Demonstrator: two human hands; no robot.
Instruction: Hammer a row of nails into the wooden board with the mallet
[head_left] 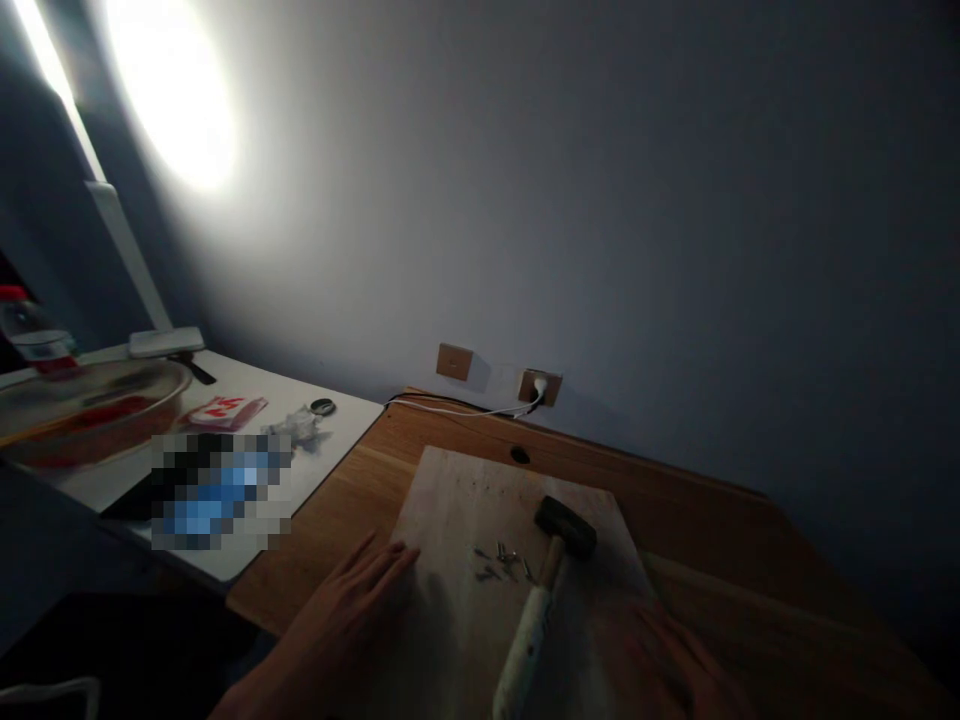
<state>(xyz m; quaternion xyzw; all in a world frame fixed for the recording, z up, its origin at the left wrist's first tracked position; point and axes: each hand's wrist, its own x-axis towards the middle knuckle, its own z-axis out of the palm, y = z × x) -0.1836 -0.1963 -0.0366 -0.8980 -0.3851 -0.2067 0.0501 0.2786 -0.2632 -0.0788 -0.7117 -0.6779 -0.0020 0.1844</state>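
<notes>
The hands appear to be placing or steadying the wooden board [461, 640], with no hammering under way. The left hand [367, 580] is resting at the board's left edge, fingers extended and gripping nothing. The right hand [675, 650] is lying well apart from it, by the near right edge; it is blurring in the dim light, so I cannot tell its grip. Between them, the hammer [533, 615] is lying on the board, head pointing far and right, with loose metal fasteners [502, 552] just left of it. Using it would be calling for a hand to move inward to the handle.
</notes>
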